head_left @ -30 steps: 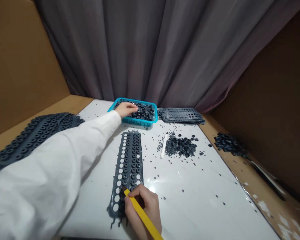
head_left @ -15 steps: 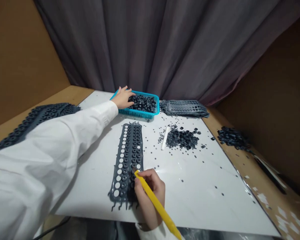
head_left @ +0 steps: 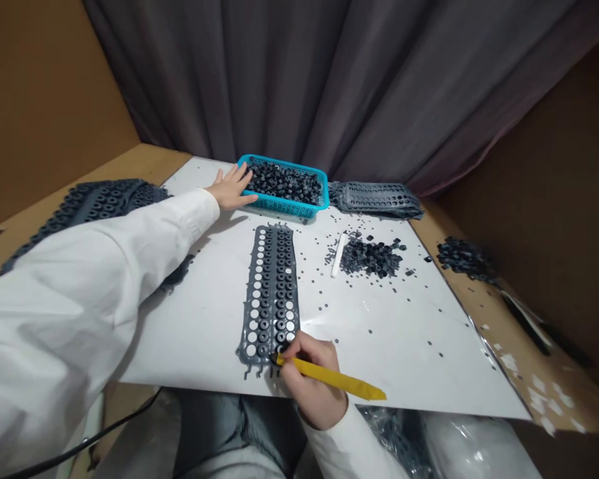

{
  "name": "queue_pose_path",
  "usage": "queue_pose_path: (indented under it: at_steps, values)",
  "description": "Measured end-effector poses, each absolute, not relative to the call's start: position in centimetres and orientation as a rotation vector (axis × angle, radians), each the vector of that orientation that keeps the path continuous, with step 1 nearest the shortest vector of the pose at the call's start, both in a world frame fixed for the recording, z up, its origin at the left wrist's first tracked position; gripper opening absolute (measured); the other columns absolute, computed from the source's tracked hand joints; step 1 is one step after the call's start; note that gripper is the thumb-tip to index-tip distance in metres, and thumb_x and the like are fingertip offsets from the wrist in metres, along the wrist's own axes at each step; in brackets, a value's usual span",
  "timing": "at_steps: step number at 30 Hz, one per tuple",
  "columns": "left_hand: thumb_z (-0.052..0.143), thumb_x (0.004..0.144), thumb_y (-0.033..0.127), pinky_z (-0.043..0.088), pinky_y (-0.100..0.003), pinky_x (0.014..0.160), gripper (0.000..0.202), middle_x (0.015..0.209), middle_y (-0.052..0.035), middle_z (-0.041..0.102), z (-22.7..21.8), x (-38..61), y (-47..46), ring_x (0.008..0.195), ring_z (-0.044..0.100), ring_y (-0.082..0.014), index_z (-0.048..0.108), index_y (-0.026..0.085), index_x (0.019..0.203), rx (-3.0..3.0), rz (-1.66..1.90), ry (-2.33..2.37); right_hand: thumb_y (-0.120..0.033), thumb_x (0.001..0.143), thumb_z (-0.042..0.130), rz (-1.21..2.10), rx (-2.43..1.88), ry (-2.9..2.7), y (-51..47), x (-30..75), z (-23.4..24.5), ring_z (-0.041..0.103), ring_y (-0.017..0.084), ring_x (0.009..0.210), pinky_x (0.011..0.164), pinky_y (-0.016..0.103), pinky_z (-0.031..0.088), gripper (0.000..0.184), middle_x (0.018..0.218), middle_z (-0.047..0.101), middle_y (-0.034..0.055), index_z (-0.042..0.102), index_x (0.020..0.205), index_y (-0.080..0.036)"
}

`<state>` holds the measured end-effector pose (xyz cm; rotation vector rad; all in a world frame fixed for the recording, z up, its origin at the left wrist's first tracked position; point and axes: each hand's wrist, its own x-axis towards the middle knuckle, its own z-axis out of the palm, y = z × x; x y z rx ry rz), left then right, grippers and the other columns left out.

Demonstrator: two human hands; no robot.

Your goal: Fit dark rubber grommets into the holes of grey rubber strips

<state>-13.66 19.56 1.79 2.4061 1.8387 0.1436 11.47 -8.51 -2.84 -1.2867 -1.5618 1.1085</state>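
Observation:
My left hand is spread open at the left end of a blue plastic basket full of small black pieces, with its fingers over the rim. In my right hand is a slim yellow-handled tool, its dark tip at the near end of a dark rubber sheet. That sheet lies lengthwise before me, bearing rows of raised rings. White round holes run down its left edge, and several more show on its right side. My right fingers partly cover its near right corner.
A pile of small dark pieces lies to the right beside a white stick. Stacked dark perforated sheets are at the back right, and ringed sheets at the left. Another dark heap sits on the brown board.
My right hand and the yellow-handled tool have moved toward the sheet's near end, the tool now lying flatter. My left hand has drawn back from over the basket to its left end. The view has shifted.

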Motion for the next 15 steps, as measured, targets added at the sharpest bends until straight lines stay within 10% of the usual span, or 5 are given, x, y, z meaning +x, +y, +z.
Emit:
queue_pose_path:
  at_steps: [6, 10, 15]
  values:
    - [0.049, 0.083, 0.037, 0.034, -0.044, 0.095, 0.035, 0.112, -0.0133, 0.057, 4.0, -9.9, 8.9, 0.108, 0.048, -0.0282, 0.060, 0.014, 0.108, 2.753, 0.670, 1.262, -0.009, 0.059, 0.048, 1.050, -1.299, -1.580, -8.7, 11.4, -3.1, 0.037, 0.006, 0.042, 0.041, 0.018, 0.027, 0.009, 0.046, 0.044, -0.0057, 0.048, 0.054, -0.017]
    - [0.050, 0.084, 0.027, 0.043, -0.029, 0.069, 0.016, 0.073, -0.0037, 0.060, 2.9, -7.3, -1.3, 0.072, 0.054, -0.0176, 0.063, 0.017, 0.083, 2.729, 0.276, 0.716, -0.008, 0.059, 0.049, 1.044, -1.305, -1.606, -8.7, 11.3, -3.1, 0.038, 0.006, 0.043, 0.043, 0.018, 0.028, 0.010, 0.047, 0.045, -0.0057, 0.048, 0.054, -0.017]
    - [0.054, 0.083, 0.023, 0.045, -0.028, 0.072, 0.013, 0.082, -0.0056, 0.062, 0.2, -6.6, -5.5, 0.078, 0.057, -0.0187, 0.062, 0.017, 0.091, 2.678, 0.098, 0.858, -0.010, 0.061, 0.050, 1.068, -1.309, -1.611, -8.8, 11.1, -2.8, 0.035, 0.006, 0.042, 0.042, 0.018, 0.027, 0.011, 0.046, 0.041, -0.0067, 0.046, 0.054, -0.017]
